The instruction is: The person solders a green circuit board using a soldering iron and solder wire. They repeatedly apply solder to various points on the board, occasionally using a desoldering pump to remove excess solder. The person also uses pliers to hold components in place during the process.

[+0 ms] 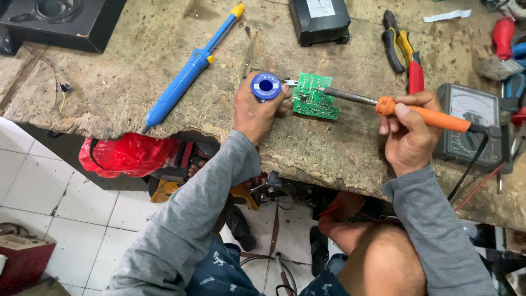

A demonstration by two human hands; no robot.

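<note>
A: Item one, right hand (408,137)?
B: Clenched on the orange handle of the iron (383,104); its tip rests on the upper edge of the board (314,96)

A: Item two, left hand (256,107)?
B: Grasping the solder spool (266,86), just left of the board, with a short end of wire reaching to the board's top left corner

A: Board itself?
B: Green, flat on the bench (307,148), between the two hands, component side up

A: Stage of work?
B: By my reading, mid-joint: iron and solder both meet the board, so soldering is in hand, not finished. Which joints are done is too small to tell

A: Surroundings, from the board?
B: Blue desoldering pump (186,74) well left; black box (319,20) above; pliers (398,45) upper right; meter (471,123) far right, behind the iron's handle
</note>
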